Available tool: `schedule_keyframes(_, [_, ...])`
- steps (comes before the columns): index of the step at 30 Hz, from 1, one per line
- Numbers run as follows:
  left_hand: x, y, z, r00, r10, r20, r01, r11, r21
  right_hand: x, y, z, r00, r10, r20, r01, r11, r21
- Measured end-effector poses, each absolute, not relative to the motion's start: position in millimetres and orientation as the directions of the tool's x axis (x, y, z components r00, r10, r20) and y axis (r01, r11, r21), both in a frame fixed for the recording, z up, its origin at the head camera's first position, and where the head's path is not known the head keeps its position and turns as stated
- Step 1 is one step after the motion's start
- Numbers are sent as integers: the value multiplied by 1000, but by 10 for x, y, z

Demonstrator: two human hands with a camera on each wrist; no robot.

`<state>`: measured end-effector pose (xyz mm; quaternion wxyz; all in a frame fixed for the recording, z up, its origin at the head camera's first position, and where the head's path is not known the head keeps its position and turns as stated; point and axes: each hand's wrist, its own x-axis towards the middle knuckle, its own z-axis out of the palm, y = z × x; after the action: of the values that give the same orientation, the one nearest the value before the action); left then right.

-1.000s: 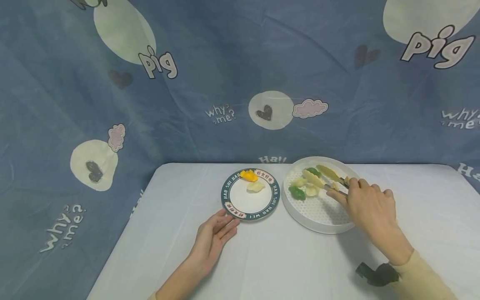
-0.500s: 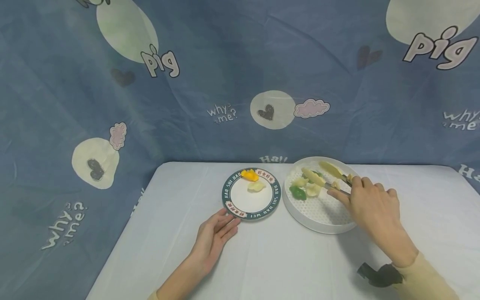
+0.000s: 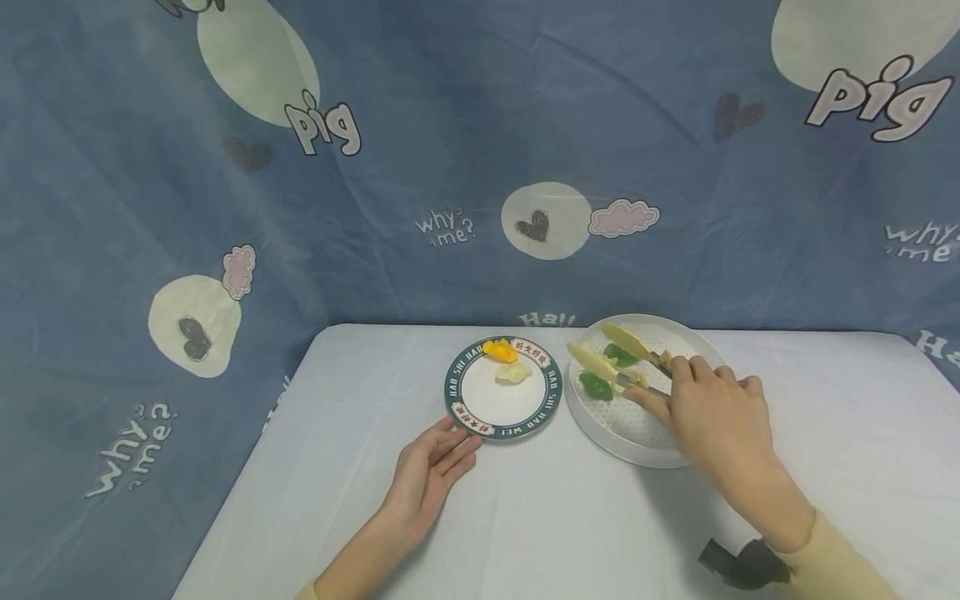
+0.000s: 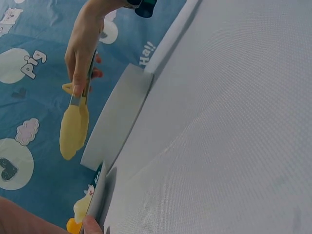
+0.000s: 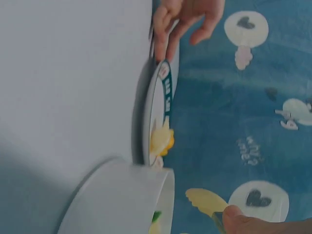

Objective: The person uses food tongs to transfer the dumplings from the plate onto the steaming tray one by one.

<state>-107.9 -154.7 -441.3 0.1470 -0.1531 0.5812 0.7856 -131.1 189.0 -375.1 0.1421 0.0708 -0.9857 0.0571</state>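
My right hand (image 3: 720,417) grips a pair of tongs (image 3: 592,361) with yellow tips, held over the left part of a white round tray (image 3: 630,450). The tips stand apart, above the tray's floor in the left wrist view. Below them lie two green dumpling-shaped pieces (image 3: 597,386) and pale ones, partly hidden by the tongs. My left hand (image 3: 431,475) touches the near left rim of a small plate (image 3: 495,408) with loosely extended fingers. This green-rimmed plate bears a yellow piece (image 3: 500,351) and a pale dumpling-shaped piece (image 3: 513,372).
Plate and tray stand side by side near the far edge of a white-covered table (image 3: 555,517). Behind them hangs a blue printed cloth (image 3: 450,167). A dark band (image 3: 746,564) shows at the right wrist.
After a slight move to the right, the tongs in my right hand have swung left, over the tray's left side. The left hand and the plate keep their place.
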Motion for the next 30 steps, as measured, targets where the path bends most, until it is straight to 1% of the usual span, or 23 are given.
schedule_keyframes(7, [-1081,-1546,-4407,-910,51,-412,-409,-282,868,-1243,1662,-3712,-947,-156,280,-188,978,-90])
schedule_keyframes(15, [-1077,-1546,-4419,-912,51,-406,-404,-276,872,-1216,1391,-3749,-924,-212,317,-241,969,-55])
schedule_keyframes(30, [-1079,-1549,-4426,-912,59,-407,-406,-280,870,-1314,1024,-3896,-909,-255,331,-280,960,-29])
